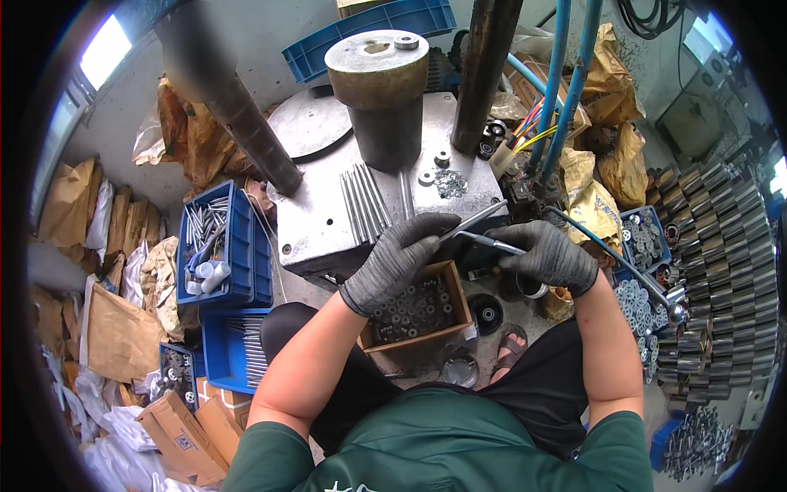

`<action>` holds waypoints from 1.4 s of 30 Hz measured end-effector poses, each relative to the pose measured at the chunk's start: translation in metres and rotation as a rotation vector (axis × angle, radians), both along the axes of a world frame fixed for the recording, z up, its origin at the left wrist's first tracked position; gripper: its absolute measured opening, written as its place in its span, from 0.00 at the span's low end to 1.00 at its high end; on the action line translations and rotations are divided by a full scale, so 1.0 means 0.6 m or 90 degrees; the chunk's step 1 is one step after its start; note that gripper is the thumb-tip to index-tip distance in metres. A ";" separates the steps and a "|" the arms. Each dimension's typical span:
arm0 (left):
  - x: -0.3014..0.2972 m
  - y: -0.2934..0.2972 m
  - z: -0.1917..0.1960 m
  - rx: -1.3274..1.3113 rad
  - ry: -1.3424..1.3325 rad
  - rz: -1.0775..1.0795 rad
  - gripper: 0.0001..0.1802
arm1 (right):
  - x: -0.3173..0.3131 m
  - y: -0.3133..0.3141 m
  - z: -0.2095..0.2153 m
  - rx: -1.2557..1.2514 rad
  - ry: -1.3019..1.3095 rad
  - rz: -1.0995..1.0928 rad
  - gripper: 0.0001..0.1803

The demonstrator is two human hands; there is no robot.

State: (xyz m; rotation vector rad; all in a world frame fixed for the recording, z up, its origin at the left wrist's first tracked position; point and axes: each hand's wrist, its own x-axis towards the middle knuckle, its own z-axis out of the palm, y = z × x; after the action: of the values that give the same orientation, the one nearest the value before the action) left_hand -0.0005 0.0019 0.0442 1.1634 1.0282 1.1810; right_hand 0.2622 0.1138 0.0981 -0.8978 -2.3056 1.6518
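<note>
- Steel machine table (314, 220): bare room left of the laid rods (365, 203); front edge nearest the hands.
- Dark columns (484, 82), thick cylinder (389, 131) obstruct its rear.
- Cardboard box (402, 354), below.
- Left hand (395, 262) grips metal rod (482, 216); right hand (555, 256) pinches slim metal piece (495, 243), near that edge.

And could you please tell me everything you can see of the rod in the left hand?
The rod is slim, straight and silvery, apparently metal. It slants up and to the right from the gloved left hand, whose grip hides its lower end; the far end shows. A narrow-tipped piece in the right hand points toward it; contact is unclear.
</note>
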 end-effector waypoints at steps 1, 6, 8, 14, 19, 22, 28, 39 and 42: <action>0.006 0.002 0.001 0.000 -0.001 -0.001 0.24 | -0.001 0.001 -0.018 -0.026 -0.024 0.006 0.28; 0.010 0.013 -0.012 -0.067 -0.122 0.038 0.21 | -0.018 -0.002 -0.064 0.023 -0.005 0.040 0.28; 0.011 0.016 -0.011 -0.086 -0.164 0.049 0.22 | -0.020 -0.001 -0.063 0.011 -0.002 0.040 0.29; 0.009 0.021 -0.027 -0.108 -0.443 0.003 0.28 | -0.031 -0.007 -0.060 0.026 0.033 0.025 0.30; 0.008 0.021 -0.029 -0.109 -0.488 0.019 0.30 | -0.040 -0.012 -0.056 0.070 0.067 0.017 0.29; 0.006 0.022 -0.031 -0.111 -0.554 -0.016 0.30 | -0.041 -0.009 -0.065 0.047 0.093 0.031 0.29; 0.005 0.027 -0.036 -0.141 -0.697 -0.041 0.29 | -0.032 -0.002 -0.036 -0.391 -0.023 0.056 0.26; -0.011 0.033 -0.015 -0.076 -0.635 0.126 0.30 | -0.058 0.068 -0.119 0.539 0.031 -0.167 0.17; -0.016 0.029 -0.036 -0.025 -0.559 0.097 0.29 | -0.081 0.084 -0.135 0.591 0.008 -0.151 0.18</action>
State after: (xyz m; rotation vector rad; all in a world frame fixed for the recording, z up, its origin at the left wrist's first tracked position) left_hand -0.0103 0.0190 0.0226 0.4292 0.4557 1.5690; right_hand 0.2138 0.1642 0.0171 -0.8459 -2.4117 0.3711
